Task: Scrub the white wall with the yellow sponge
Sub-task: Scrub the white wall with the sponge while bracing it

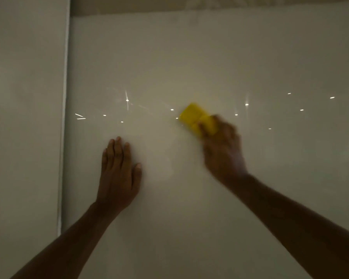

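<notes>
Head view: I look at a glossy pale wall in dim light, both my bare forearms reaching up into frame.
Far left: a second flat panel meets the wall at a thin vertical edge strip.
Left hand: my left hand lies flat against the wall, palm down, fingers straight and close together pointing up, thumb out to the right; it holds nothing.
Wall surface: small bright glints of reflected light are scattered in a loose band across the wall above my hands, some with short streaks.
Sponge: the yellow sponge is pressed on the wall up and to the right of my left hand, tilted so its free end points up-left.
Right hand: my right hand is closed around the lower right end of the sponge, fingers wrapped over it; the hand is blurred, so I cannot make out each finger.
Top edge: a darker, mottled band runs along above the wall.
</notes>
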A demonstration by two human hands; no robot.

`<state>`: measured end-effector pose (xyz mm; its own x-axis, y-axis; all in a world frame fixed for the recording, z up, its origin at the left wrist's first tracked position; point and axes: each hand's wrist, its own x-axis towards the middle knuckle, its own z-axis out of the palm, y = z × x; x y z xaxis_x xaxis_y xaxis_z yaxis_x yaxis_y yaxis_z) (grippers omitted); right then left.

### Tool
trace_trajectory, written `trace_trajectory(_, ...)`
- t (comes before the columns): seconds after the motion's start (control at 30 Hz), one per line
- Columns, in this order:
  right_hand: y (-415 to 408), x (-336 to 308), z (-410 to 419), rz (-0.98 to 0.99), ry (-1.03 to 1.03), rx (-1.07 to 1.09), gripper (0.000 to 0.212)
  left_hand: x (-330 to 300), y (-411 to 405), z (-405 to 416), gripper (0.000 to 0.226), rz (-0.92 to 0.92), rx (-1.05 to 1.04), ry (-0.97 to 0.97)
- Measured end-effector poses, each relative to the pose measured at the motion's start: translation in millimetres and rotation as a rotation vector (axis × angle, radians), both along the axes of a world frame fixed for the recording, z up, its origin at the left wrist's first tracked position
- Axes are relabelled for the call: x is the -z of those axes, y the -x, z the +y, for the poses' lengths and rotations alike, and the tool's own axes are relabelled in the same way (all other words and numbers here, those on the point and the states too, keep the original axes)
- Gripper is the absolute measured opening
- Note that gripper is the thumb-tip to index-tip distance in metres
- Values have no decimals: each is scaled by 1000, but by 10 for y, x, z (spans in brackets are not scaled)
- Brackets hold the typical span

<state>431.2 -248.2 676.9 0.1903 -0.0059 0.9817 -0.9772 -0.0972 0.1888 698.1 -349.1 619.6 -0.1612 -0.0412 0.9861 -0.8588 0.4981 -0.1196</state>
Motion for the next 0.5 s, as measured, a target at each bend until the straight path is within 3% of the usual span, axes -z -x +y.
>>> trace_trajectory(0.1,-325,107,-163,450,-91,31,54,-55,-32,-28,66,12,7,2)
trace_trajectory(0.17,-348,-234,-206,496,-78,43,53,-98,-27,-49,67,15,16,3)
trace_trajectory(0.23,-243,-710,-214,288,-39,22,54,-151,-19,-59,66,16,18,1)
trace_trajectory(0.33,21,-1342,-150,-349,91,13,60,-237,-36,-54,65,10,16,0)
trace_trajectory(0.4,24,-1585,-119,-642,161,-5,60,-293,-37,-35,64,8,21,-8)
trace_trajectory(0.43,-54,-1651,-129,-675,163,-3,61,-313,-29,-25,65,13,24,-12)
trace_trajectory(0.5,-321,-1681,-186,-491,102,27,61,-323,-8,-16,65,24,29,-19)
